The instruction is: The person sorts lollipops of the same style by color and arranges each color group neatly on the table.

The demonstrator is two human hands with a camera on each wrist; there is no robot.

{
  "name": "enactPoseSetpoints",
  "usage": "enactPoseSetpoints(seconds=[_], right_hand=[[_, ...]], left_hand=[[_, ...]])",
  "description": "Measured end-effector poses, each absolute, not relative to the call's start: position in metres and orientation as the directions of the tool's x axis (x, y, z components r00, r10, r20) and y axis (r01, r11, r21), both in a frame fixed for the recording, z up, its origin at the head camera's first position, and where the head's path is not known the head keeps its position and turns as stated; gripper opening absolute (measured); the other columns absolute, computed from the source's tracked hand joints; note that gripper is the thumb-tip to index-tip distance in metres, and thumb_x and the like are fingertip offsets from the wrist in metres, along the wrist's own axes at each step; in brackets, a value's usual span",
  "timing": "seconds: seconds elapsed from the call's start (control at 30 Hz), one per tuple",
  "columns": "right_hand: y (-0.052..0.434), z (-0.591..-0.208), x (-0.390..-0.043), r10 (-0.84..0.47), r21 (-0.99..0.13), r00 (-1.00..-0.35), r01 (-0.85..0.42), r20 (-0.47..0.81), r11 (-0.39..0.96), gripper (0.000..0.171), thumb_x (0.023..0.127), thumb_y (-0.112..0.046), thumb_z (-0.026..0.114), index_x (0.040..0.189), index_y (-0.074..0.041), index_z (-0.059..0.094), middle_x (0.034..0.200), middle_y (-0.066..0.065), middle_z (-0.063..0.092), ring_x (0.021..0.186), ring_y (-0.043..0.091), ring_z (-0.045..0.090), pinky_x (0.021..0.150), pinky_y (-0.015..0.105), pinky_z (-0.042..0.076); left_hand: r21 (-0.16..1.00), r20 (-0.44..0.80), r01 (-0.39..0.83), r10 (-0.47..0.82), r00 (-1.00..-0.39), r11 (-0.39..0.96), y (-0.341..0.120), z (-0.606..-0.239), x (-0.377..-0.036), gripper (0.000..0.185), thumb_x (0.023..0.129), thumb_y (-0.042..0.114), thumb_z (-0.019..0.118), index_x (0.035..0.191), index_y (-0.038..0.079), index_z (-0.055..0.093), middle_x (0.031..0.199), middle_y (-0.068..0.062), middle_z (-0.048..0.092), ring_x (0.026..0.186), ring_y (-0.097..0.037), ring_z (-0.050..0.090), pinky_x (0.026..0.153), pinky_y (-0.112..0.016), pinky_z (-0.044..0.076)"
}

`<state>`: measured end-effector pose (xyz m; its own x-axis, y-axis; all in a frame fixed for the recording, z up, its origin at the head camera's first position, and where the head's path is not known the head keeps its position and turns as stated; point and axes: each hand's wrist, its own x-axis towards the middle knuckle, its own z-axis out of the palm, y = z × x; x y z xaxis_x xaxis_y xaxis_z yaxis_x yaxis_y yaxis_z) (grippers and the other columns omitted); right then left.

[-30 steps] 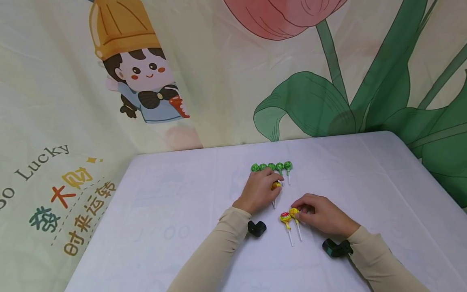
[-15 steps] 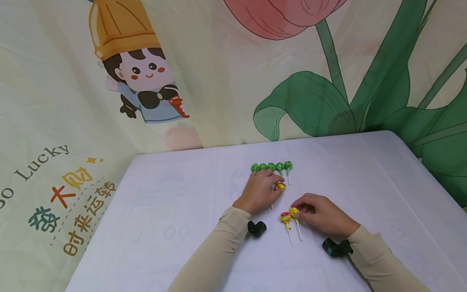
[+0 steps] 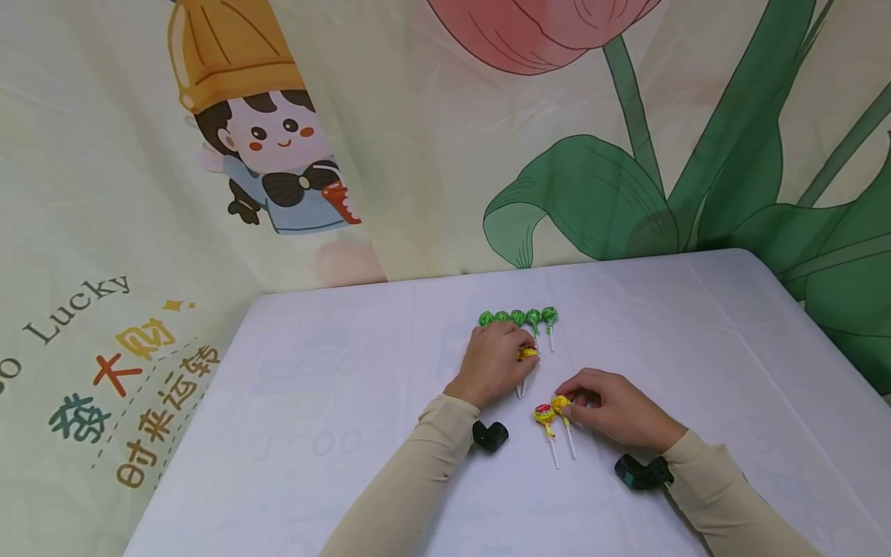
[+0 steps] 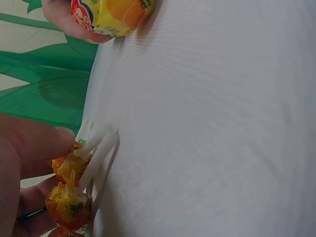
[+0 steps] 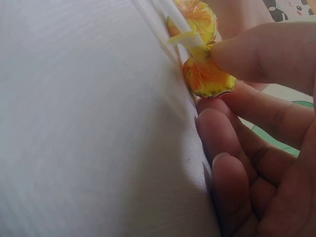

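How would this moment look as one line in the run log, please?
left hand: holds yellow lollipop | right hand: pinches another yellow lollipop | green lollipops: row behind, on table

Five green lollipops (image 3: pixel 518 318), seemingly touching

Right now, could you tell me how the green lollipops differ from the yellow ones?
The green lollipops sit in a tight row at the far side, untouched; the yellow lollipops lie nearer the person, more spread out. The left hand holds one yellow, the right hand pinches another; no hand grips a green. All have white sticks and lie on the table.
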<state>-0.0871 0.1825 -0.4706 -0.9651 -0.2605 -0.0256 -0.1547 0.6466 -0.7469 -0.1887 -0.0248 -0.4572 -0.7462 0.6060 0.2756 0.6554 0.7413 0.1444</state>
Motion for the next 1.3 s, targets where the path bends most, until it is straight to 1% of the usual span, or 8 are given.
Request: enactPoseSetpoints(seconds=[0.2,0.4,0.63,0.77,0.93,1.13,1.3], right_hand=[[0.183,-0.472,-0.087,-0.261,-0.746,-0.965,-0.154,-0.027,0.648,0.019,0.091,-0.024,0.074,0.11,-0.022,0.071,0.095,-0.01,0.061,0.085,0.014,0.056,0.072,0.026,0.048],[0.183,-0.471,-0.088,-0.262,-0.743,-0.965,-0.157,-0.025,0.651,0.019,0.092,-0.025,0.074,0.11,-0.022,0.071,0.095,-0.01,0.061,0.085,0.013,0.056,0.072,0.026,0.048],[0.183,-0.471,-0.088,-0.261,-0.743,-0.965,-0.156,-0.026,0.651,0.019,0.091,-0.024,0.074,0.11,-0.021,0.071,0.095,-0.01,0.061,0.084,0.014,0.056,0.072,0.026,0.048],[0.184,-0.472,-0.088,-0.261,-0.745,-0.965,-0.156,-0.025,0.649,0.019,0.091,-0.024,0.074,0.11,-0.022,0.071,0.094,-0.01,0.061,0.085,0.014,0.056,0.072,0.026,0.048],[0.184,-0.472,-0.088,-0.257,-0.738,-0.966,-0.16,-0.019,0.655,0.019,0.091,-0.025,0.075,0.109,-0.023,0.071,0.095,-0.01,0.061,0.085,0.014,0.056,0.073,0.026,0.049],[0.184,-0.472,-0.088,-0.256,-0.75,-0.966,-0.148,-0.029,0.644,0.019,0.091,-0.026,0.074,0.109,-0.023,0.071,0.095,-0.009,0.061,0.085,0.014,0.056,0.073,0.026,0.048],[0.186,-0.469,-0.087,-0.235,-0.771,-0.971,-0.116,-0.045,0.626,0.019,0.092,-0.027,0.074,0.109,-0.02,0.07,0.094,-0.006,0.062,0.086,0.017,0.056,0.072,0.027,0.048]], left_hand=[[0.142,0.269,0.638,0.591,-0.761,0.757,-0.026,-0.458,-0.188,0.02,0.093,0.039,0.07,0.102,0.022,0.074,0.104,0.005,0.067,0.107,-0.017,0.057,0.094,-0.04,0.044],[0.14,0.275,0.641,0.592,-0.758,0.755,-0.026,-0.459,-0.189,0.021,0.092,0.04,0.069,0.103,0.023,0.073,0.103,0.005,0.067,0.106,-0.017,0.058,0.093,-0.041,0.044],[0.152,0.271,0.643,0.594,-0.758,0.751,-0.025,-0.458,-0.189,0.025,0.093,0.041,0.067,0.11,0.023,0.074,0.107,0.004,0.068,0.108,-0.018,0.058,0.094,-0.042,0.044],[0.177,0.3,0.634,0.572,-0.763,0.753,-0.027,-0.455,-0.188,0.027,0.094,0.04,0.065,0.112,0.022,0.075,0.109,0.004,0.068,0.109,-0.016,0.059,0.094,-0.04,0.044],[0.238,0.355,0.642,0.55,-0.756,0.729,-0.033,-0.45,-0.184,0.024,0.095,0.038,0.066,0.108,0.02,0.076,0.104,0.004,0.067,0.104,-0.015,0.06,0.091,-0.039,0.045],[0.255,0.362,0.646,0.548,-0.754,0.72,-0.042,-0.447,-0.173,0.023,0.096,0.036,0.065,0.106,0.019,0.077,0.104,0.003,0.067,0.104,-0.016,0.06,0.091,-0.039,0.046],[0.265,0.371,0.642,0.539,-0.756,0.719,-0.049,-0.446,-0.163,0.021,0.095,0.034,0.068,0.104,0.019,0.078,0.096,0.005,0.066,0.095,-0.015,0.06,0.085,-0.035,0.048]])
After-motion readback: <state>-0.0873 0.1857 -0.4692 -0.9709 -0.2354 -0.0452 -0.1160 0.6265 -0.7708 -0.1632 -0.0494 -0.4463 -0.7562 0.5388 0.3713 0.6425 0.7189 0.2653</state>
